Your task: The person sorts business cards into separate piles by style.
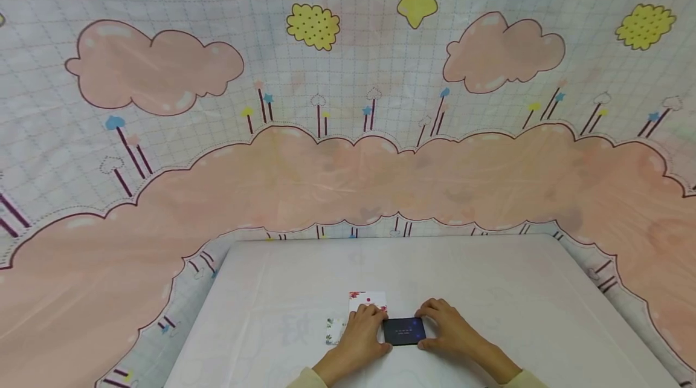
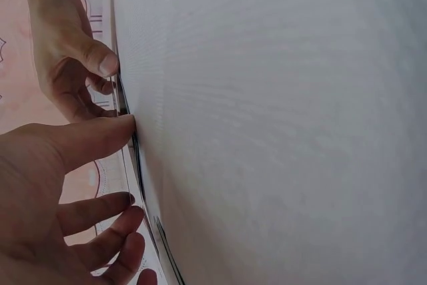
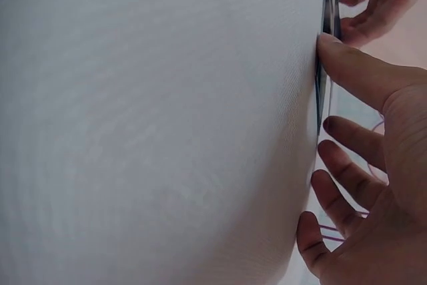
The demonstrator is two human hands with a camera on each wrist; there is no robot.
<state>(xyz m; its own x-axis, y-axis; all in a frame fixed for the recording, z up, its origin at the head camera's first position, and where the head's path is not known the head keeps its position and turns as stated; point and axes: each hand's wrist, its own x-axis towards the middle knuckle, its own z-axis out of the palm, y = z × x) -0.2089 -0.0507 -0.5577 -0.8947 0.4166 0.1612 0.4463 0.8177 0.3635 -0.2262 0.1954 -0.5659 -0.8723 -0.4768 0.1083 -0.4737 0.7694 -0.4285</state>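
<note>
A dark, nearly black card [image 1: 404,332] with small pale lettering and bluish patches lies flat on the white table. My left hand [image 1: 361,335] pinches its left end, thumb at the near corner and forefinger at the far one. At the opposite end, my right hand [image 1: 452,332] holds the two right corners the same way. A white card with red flowers [image 1: 367,298] lies just beyond the left hand, which covers part of it. Left of that hand is a white card with green leaves [image 1: 333,332], also partly covered. Both wrist views show the dark card only as a thin edge.
The white table [image 1: 283,273] reaches back to a patterned cloth [image 1: 348,182] with pink clouds, which hangs behind it and along both sides. Pale sleeves [image 1: 524,379] show at the bottom of the head view.
</note>
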